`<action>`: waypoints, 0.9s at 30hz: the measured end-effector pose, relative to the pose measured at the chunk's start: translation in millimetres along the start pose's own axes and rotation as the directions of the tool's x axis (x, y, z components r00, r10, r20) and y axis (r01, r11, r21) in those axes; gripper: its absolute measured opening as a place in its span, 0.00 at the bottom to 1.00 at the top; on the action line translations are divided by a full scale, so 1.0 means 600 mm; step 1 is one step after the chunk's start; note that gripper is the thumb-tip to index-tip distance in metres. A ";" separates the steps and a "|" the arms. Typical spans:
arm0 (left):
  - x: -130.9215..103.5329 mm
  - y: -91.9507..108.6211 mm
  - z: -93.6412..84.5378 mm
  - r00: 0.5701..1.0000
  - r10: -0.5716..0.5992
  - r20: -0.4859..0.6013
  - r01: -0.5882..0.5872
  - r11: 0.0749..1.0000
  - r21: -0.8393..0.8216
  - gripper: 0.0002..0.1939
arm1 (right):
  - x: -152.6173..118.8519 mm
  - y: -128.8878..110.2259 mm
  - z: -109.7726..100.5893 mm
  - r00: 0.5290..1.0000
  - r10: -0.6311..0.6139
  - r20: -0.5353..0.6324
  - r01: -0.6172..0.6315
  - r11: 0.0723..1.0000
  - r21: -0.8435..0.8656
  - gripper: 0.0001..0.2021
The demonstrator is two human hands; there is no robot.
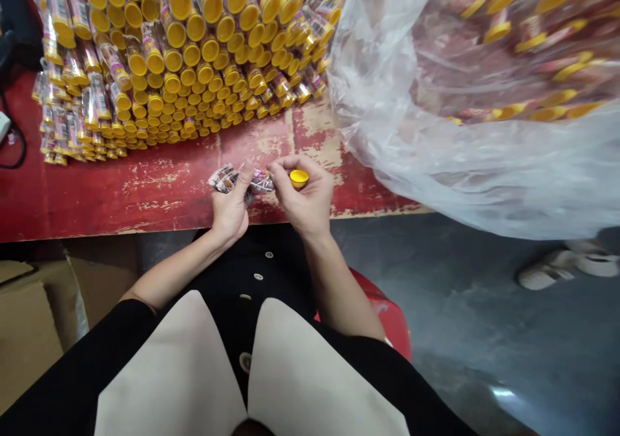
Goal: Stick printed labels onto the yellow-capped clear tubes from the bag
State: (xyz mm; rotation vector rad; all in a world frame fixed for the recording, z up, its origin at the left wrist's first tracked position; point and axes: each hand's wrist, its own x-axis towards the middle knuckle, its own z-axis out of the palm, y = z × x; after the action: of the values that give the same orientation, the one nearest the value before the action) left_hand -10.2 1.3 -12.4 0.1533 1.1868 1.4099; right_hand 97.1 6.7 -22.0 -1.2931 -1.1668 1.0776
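Just over the table's front edge, my left hand (231, 208) is closed around a small bunch of printed plastic wrappers (223, 179), thumb on top. My right hand (312, 197) is beside it, with thumb and index finger pinched at the right end of the printed plastic (263, 181). A round yellow cap (299, 178) shows inside the curl of my right hand. Whether a tube is attached to this cap is hidden by the fingers. Both hands are close together, joined by the printed plastic between them.
A large stack of clear tubes with yellow caps (194, 77) covers the back of the worn red table (159, 194). On the right, a big translucent plastic bag (387, 119) holds more yellow-capped tubes and overhangs the edge. Cardboard (29, 320) lies lower left; a red stool (387, 320) is beneath me.
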 end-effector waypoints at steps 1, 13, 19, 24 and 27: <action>0.000 0.002 0.001 1.000 -0.023 0.008 0.023 1.000 -0.012 0.19 | 0.001 0.004 -0.004 1.000 -0.002 -0.005 0.002 0.999 0.037 0.16; -0.006 0.012 -0.001 0.959 -0.278 0.059 0.279 0.960 -0.003 0.17 | -0.031 0.001 -0.029 0.943 -0.207 -0.261 0.237 0.968 0.087 0.23; -0.006 0.020 0.003 0.937 -0.346 0.051 0.346 0.938 0.018 0.15 | -0.048 0.015 -0.030 0.933 -0.252 -0.256 0.260 0.966 -0.001 0.23; -0.004 0.016 0.000 0.932 -0.354 0.084 0.352 0.935 0.036 0.16 | -0.055 0.027 -0.039 0.945 -0.255 -0.206 0.253 0.967 -0.033 0.21; -0.006 0.011 -0.004 0.934 -0.342 0.100 0.337 0.939 0.063 0.16 | -0.049 0.031 -0.046 0.943 -0.200 -0.265 0.194 0.980 -0.047 0.21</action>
State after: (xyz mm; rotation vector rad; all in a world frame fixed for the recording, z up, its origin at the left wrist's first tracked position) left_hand -15.4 -1.1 -6.9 0.0517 1.0949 1.0578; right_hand 122.1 -25.9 -39.5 -1.2636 -1.0766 0.7207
